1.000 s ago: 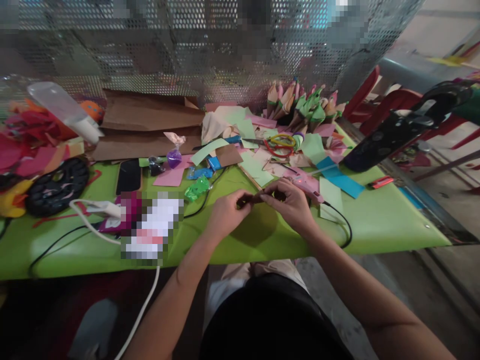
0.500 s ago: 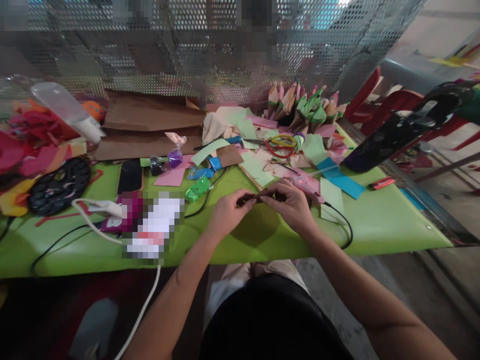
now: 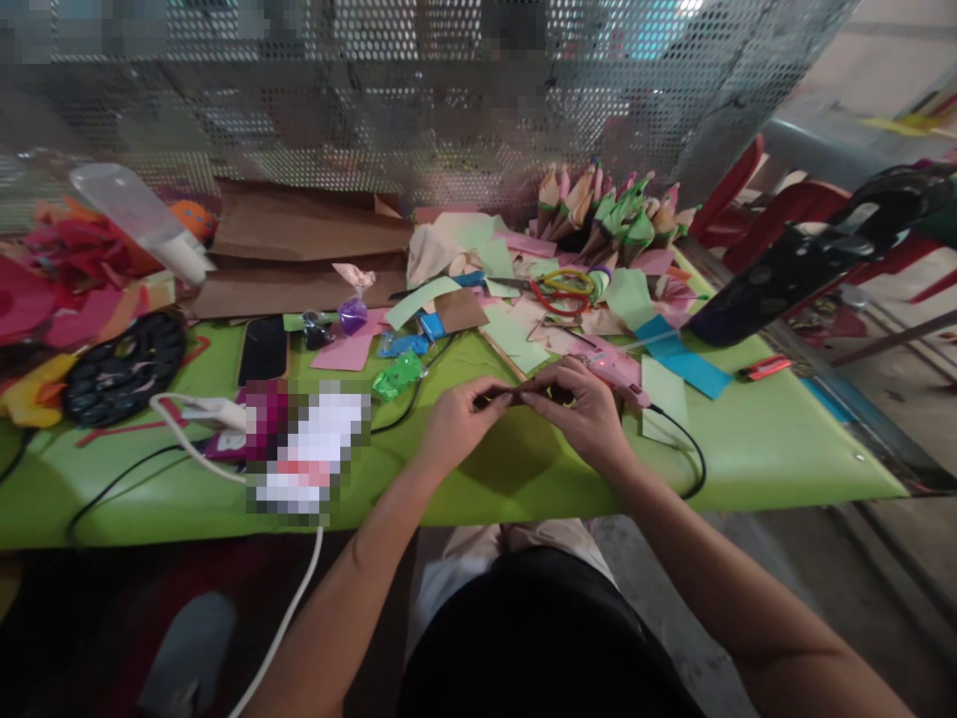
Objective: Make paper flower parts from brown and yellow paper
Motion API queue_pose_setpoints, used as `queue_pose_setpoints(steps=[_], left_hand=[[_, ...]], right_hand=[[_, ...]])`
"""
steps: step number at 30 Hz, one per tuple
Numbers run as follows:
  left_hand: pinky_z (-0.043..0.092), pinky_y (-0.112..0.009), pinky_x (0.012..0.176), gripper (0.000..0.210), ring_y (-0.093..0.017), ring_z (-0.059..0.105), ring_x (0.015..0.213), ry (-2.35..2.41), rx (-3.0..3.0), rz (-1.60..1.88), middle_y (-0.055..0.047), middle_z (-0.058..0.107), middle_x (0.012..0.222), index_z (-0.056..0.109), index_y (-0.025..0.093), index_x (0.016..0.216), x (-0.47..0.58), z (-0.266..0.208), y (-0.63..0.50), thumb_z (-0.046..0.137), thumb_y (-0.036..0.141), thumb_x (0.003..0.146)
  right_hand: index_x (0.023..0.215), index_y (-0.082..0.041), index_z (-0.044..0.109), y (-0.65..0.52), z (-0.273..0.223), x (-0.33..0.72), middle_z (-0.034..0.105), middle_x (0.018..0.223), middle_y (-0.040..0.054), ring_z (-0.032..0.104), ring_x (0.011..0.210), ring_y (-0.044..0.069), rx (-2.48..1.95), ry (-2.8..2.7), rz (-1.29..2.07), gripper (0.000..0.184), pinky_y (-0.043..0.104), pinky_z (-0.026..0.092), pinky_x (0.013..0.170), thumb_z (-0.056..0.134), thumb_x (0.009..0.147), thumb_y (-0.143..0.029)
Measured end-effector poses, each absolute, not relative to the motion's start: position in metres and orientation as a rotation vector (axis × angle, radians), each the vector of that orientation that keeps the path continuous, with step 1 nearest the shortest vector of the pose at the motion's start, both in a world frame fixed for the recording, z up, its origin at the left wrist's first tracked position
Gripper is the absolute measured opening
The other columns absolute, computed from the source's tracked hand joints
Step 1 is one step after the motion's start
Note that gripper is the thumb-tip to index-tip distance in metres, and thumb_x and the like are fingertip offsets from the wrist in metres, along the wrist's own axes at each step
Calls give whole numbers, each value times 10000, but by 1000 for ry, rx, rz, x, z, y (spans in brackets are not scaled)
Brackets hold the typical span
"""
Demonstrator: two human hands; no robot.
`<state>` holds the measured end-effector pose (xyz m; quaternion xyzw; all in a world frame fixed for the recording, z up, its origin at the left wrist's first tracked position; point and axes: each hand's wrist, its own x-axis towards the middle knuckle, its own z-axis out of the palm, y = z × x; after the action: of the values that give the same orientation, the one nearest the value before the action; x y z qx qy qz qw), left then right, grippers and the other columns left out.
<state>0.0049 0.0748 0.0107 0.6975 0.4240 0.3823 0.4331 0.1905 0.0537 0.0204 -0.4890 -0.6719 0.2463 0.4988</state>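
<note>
Both my hands meet over the middle of the green table, thumbs and forefingers closed in a pinch. Between the fingertips is a small dark brown piece [image 3: 515, 393], mostly hidden; it may be paper. My left hand [image 3: 465, 419] pinches its left end, and my right hand [image 3: 579, 409] its right end. Just beyond my right hand lies a pink glue gun [image 3: 614, 367] with a small red light and a black cord. A green crumpled wrapper [image 3: 399, 375] lies to the left of my left hand.
Coloured paper pieces [image 3: 515, 337], scissors [image 3: 564, 284] and paper cones [image 3: 590, 214] cover the table's far side. At left are a brown paper bag [image 3: 299, 224], a dark phone [image 3: 263, 351], a lit phone [image 3: 318, 449] and cables. A black bottle [image 3: 737, 304] stands tilted at right.
The whole view has shifted slightly to the right. My hands keep nearly the same pinch on the brown piece.
</note>
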Motion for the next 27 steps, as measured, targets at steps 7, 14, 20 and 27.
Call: queue_pose_setpoints(steps=[7,14,20,27], left_hand=[[501,-259,658,154,-187,696,766,1121,1726,985,-42,777,876,755,186,970,3,9,76,641,227,874],[503,-263,682,127,-179,693,761,1144,1666,1033,-37,766,844,746,185,930,1,10,74,671,247,849],[502,-258,686,113,-171,682,763,1137,1627,1064,-23,754,824,740,186,901,0,14,74,661,247,848],[524,-263,714,153,-168,678,775,1038,1570,1070,-31,755,842,760,181,936,-1,11,77,684,276,842]], right_hand=[[776,-220,735,55,20,191,644,771,25,533,679,165,-1203,-1564,600,78,289,393,578,704,827,-270],[767,-232,748,56,20,191,665,766,24,544,722,184,-1203,-1473,625,61,314,404,630,725,800,-277],[783,-238,753,58,10,195,682,780,24,581,777,205,-1194,-1374,750,73,345,446,708,745,799,-309],[804,-242,739,59,1,196,696,809,22,621,798,214,-1128,-1255,907,74,378,484,763,765,795,-311]])
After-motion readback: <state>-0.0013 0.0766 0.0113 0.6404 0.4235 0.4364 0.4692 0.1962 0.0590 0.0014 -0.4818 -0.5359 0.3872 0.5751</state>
